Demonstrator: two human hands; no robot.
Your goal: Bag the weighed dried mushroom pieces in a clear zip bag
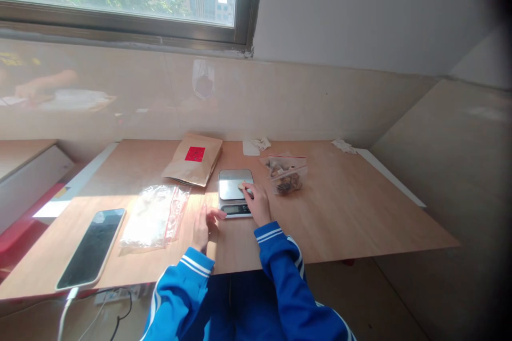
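A small digital kitchen scale (231, 187) with a steel platform sits mid-table. My right hand (258, 203) rests over its right side, fingers pinched on a small pale piece (241, 186) at the platform. My left hand (206, 226) lies on the wood just left of the scale's display, fingers loosely curled toward it, holding nothing that I can see. Both arms wear blue sleeves with white stripes.
A brown paper pouch (194, 159) with a red label lies behind the scale. Clear zip bags (153, 217) lie to the left, a phone (93, 248) on a cable farther left. Zip bags of brownish pieces (286, 175) sit right of the scale. Crumpled tissues (260, 143) lie near the wall.
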